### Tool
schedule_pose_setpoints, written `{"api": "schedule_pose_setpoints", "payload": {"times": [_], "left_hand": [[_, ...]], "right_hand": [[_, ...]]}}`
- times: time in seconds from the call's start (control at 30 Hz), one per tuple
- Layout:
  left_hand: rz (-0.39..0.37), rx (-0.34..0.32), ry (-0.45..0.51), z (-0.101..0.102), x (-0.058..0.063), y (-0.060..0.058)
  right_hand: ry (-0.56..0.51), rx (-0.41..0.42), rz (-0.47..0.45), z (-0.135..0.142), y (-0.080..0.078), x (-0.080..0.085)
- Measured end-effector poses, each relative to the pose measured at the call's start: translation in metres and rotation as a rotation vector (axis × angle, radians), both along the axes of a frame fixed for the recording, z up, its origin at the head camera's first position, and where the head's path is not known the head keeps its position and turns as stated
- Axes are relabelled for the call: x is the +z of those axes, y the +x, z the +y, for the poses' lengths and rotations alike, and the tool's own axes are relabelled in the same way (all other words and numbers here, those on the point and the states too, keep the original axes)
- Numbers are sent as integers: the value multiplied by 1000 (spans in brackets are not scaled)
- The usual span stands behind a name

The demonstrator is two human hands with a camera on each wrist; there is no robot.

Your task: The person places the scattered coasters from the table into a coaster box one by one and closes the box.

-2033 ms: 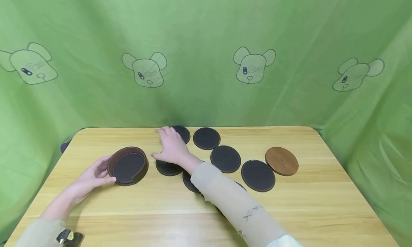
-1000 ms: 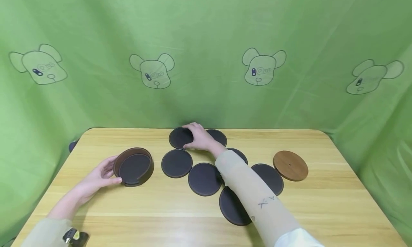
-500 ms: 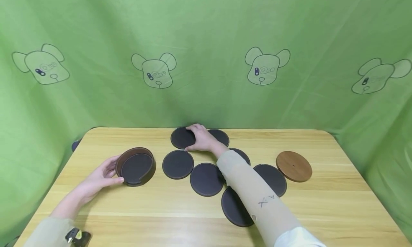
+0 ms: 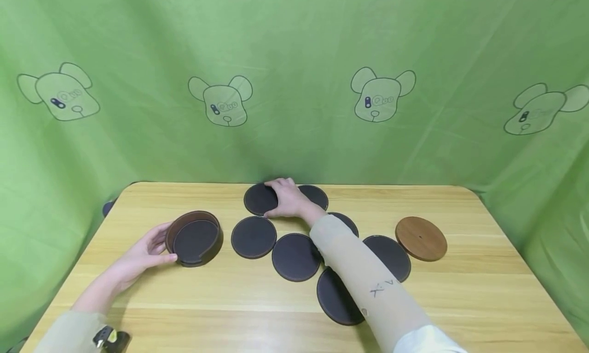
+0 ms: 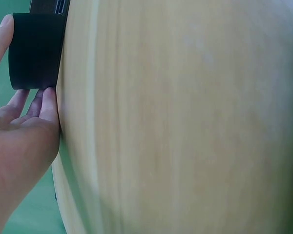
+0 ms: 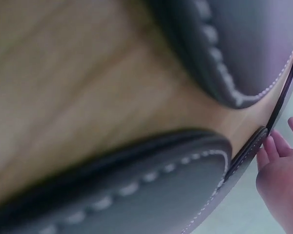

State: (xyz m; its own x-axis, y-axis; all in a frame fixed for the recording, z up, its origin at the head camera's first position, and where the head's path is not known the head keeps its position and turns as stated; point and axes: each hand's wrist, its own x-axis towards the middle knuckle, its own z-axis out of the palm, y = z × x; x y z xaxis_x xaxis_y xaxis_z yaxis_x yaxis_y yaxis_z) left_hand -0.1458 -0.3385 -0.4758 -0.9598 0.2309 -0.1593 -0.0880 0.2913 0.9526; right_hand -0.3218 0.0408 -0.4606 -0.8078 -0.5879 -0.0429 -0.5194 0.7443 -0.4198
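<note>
My left hand (image 4: pixel 148 251) grips a round dark leather coaster holder (image 4: pixel 217 240) from its left side, thumb at the front and fingers behind. A dark disc lies inside the holder. In the left wrist view the holder's wall (image 5: pixel 36 51) sits between thumb and fingers. At the back of the table my right hand (image 4: pixel 290 198) spans a black round coaster (image 4: pixel 258 198) from its right side, fingers at the far edge and thumb at the near edge. Just in front, another black coaster (image 4: pixel 253 237) lies flat. The right wrist view shows coasters with pale edge stitching (image 6: pixel 129 188).
More black coasters lie on the wooden table (image 4: pixel 207 302), including one in the middle (image 4: pixel 296 257), one behind the right hand (image 4: pixel 315 195) and one partly under the right sleeve (image 4: pixel 336 299). A brown wooden disc (image 4: pixel 421 238) lies at right. A green curtain (image 4: pixel 294 148) stands behind.
The right hand has moved right from the back-left coaster's left side to its right side. Since half a second ago that coaster and the one before it have shifted slightly nearer. The left hand stays.
</note>
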Motion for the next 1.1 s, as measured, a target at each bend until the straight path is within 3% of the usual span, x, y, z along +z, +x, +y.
{"api": "schedule_pose_setpoints", "payload": {"times": [0.57,1.1], "left_hand": [[-4,-6,11,1,0,1],[17,-4,17,0,-1,-1]], "right_hand": [[3,45,-12,-3,0,0],[47,0,-5,-13,-1,0]]}}
